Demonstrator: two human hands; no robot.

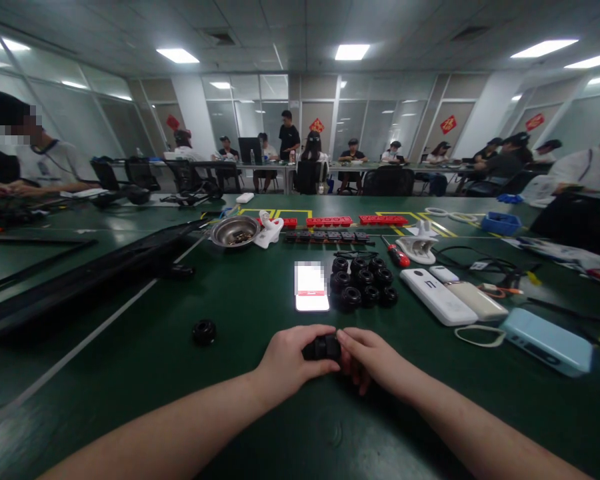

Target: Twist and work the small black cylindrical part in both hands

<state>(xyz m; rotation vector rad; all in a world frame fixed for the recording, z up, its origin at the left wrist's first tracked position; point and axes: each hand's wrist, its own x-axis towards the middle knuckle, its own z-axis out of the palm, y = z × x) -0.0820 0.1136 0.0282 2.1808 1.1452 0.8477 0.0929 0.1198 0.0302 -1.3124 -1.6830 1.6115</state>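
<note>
My left hand (290, 360) and my right hand (375, 363) meet near the front of the green table (180, 347), both closed on one small black round plastic fitting (321, 348) held between them. Just beyond it lies a cluster of several similar black fittings (363, 280). One more black fitting (204, 331) sits alone to the left. A lit phone (311, 287) lies face up beside the cluster.
White and beige power banks (453, 297), a light blue one (547, 340), a red-handled screwdriver (395, 253), a metal bowl (235, 231), red and black part strips (329, 229) and long black rails (95, 273) lie around. Other people sit at the left, right and far tables.
</note>
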